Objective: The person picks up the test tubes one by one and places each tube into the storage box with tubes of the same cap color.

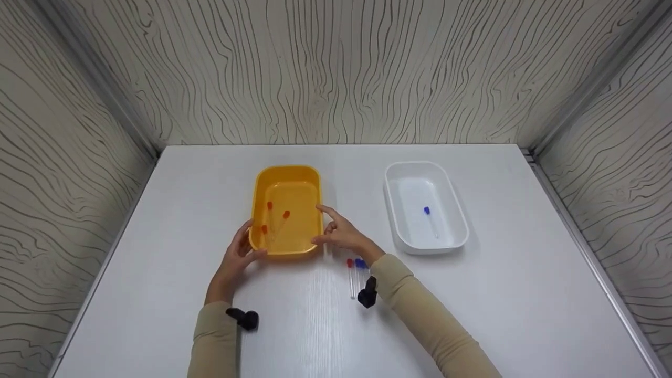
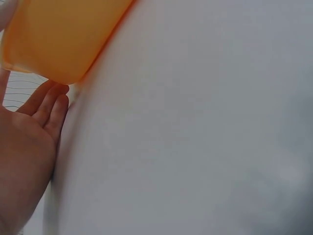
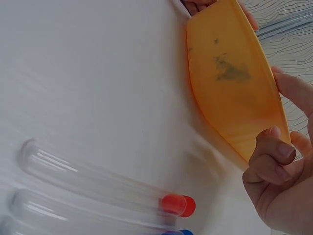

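A yellow plastic tray (image 1: 299,220) is between the two hands, with three red-capped tubes (image 1: 286,214) lying inside. My left hand (image 1: 235,261) holds its near left corner, thumb on the front rim and fingers along the left side. With thumb and index finger, my right hand (image 1: 344,233) grips the right rim; its other fingers curl below the rim in the right wrist view. Close to the right wrist, a red-capped tube (image 1: 350,278) and blue-capped tubes (image 1: 359,263) lie on the table, partly hidden by the arm. Whether the tray's base touches the table, I cannot tell.
To the right stands a white tray (image 1: 407,205) holding one blue-capped tube (image 1: 427,211). Patterned walls (image 1: 325,73) enclose the white table (image 1: 525,294) at the back and both sides. Black wrist mounts (image 1: 367,294) stick out from the sleeves.
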{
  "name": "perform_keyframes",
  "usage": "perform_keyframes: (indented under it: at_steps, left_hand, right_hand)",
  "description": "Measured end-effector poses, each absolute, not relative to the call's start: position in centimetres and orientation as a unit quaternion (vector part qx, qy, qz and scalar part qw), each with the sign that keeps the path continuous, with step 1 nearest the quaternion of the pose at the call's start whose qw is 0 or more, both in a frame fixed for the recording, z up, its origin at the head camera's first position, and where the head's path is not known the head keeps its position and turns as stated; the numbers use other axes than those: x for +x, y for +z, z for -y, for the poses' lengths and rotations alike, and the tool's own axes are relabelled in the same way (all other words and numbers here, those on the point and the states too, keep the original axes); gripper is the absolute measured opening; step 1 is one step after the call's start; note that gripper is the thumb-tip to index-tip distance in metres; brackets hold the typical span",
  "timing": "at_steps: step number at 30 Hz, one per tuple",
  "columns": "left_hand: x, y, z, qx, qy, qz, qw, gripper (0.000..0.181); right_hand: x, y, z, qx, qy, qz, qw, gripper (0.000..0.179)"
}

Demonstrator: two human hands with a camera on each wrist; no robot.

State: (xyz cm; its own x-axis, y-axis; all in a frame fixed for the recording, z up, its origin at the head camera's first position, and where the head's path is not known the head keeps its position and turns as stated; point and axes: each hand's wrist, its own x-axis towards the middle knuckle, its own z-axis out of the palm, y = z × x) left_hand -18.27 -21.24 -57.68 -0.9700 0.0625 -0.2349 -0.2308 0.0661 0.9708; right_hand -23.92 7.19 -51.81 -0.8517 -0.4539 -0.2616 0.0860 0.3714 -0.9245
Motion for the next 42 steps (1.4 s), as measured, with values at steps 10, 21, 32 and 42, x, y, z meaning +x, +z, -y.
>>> perform_keyframes:
  at_steps: [10, 21, 32, 42]
  left_hand:
    - [-18.4, -57.6, 21.3, -0.059, 0.693, -0.710, 0.116, 0.075]
    - [-18.4, -57.8, 21.4, -0.047, 0.687, -0.718, 0.105, 0.078]
    - [-18.3, -58.0, 21.2, -0.053, 0.687, -0.717, 0.107, 0.076]
    - [-18.3, -57.7, 21.3, -0.062, 0.681, -0.720, 0.118, 0.076]
  right_hand:
    - [-23.5, -51.9, -8.4, -0.133, -0.554, -0.793, 0.214, 0.079]
    - [-22.5, -52.8, -10.2, -0.151, -0.548, -0.798, 0.200, 0.067]
    - [-19.8, -53.1, -11.5, -0.173, -0.542, -0.800, 0.191, 0.055]
    - [-17.4, -53.2, -12.6, -0.218, -0.472, -0.838, 0.165, 0.059]
